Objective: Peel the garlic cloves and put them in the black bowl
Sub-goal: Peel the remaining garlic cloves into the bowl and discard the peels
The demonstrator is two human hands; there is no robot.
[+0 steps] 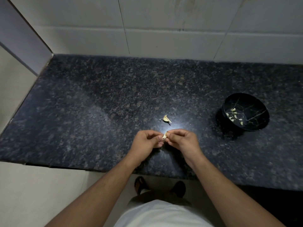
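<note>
Left hand (148,140) and right hand (180,139) pinch one garlic clove (164,136) between them above the counter (82,112). The black bowl (255,102) lies at two o'clock, nearer the right hand.

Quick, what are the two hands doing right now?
Left hand: fingers pinch the garlic clove.
Right hand: fingers pinch the same garlic clove from the other side.

Both forearms extended forward, hands meeting at centre. Left hand (148,140) and right hand (181,139) curled, fingertips pinching one small pale papery-skinned garlic clove (164,136) between them.
</note>
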